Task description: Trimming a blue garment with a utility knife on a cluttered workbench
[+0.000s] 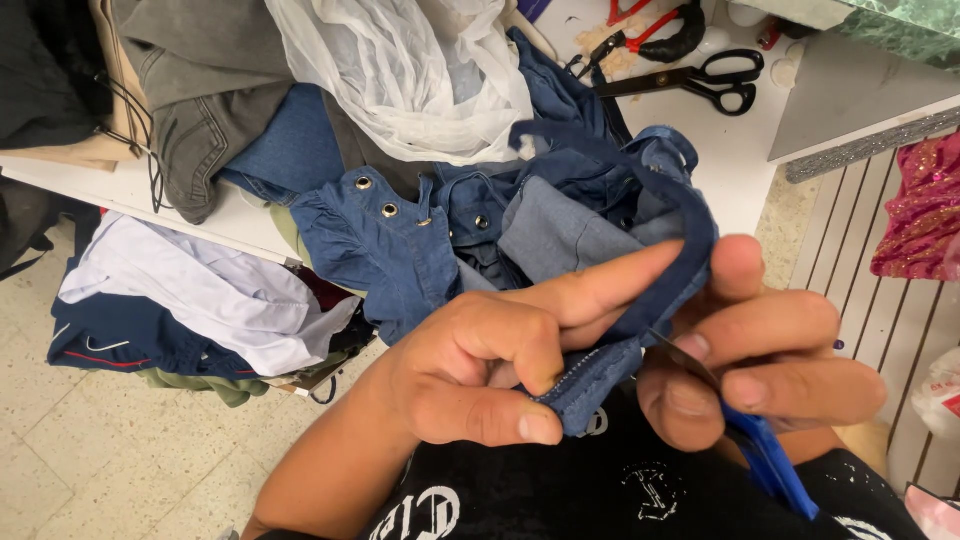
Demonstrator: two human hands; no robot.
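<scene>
Left hand (pixel 480 375) is pinching the denim strap (pixel 690 230) by its frayed end; the strap is arching up and away toward the table (pixel 740 160); right hand (pixel 760 350) is gripping a blue-handled blade (pixel 745 425), pointing at the strap.

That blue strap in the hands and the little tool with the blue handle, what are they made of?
The blue fabric strap looks like denim: woven, matte, with pale stitching and a frayed end. The small tool's blue handle looks like smooth plastic; its thin grey blade seems metal.
</scene>
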